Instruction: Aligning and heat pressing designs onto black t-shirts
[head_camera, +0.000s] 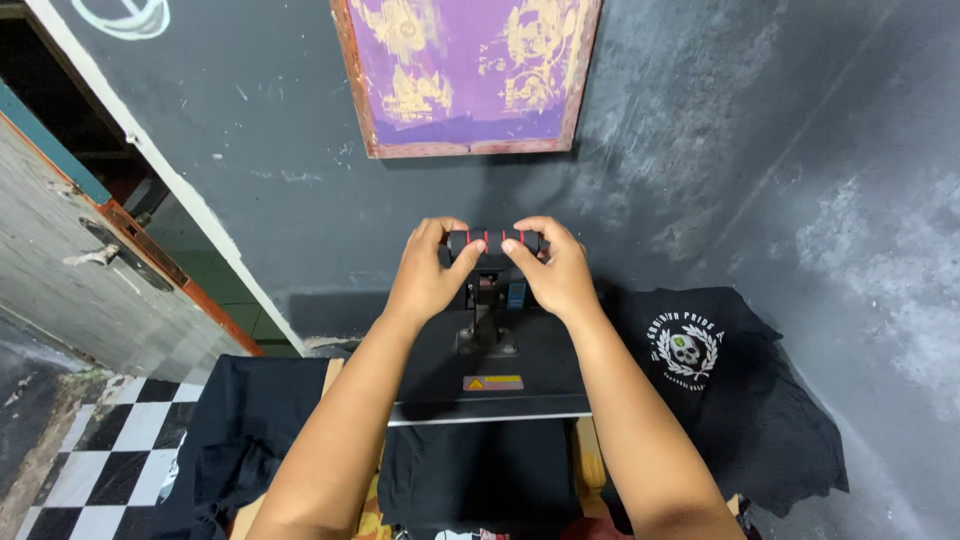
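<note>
So the big thing here is the heat press (490, 370), sitting dead centre in the lower half of the frame, black top plate with a small yellow warning sticker, and it looks closed down or very nearly so, with a black shirt (478, 475) tucked under the plate and hanging out the front at the bottom centre. I'd say the loading part is done and the pressing bit is what's in hand; nothing shows whether the timer has run. Another black shirt with a white skull and wreath print (700, 350) lies right of centre, and more black fabric (245, 420) is piled at lower left. A purple screen in a wooden frame (465, 75) leans against the dark wall at the top centre. The press handle (493, 241), black foam with thin red rings, sits at mid-frame. Left hand (428, 272) is wrapped round its left end, right hand (555, 270) round its right end, both gripping it firmly.
</note>
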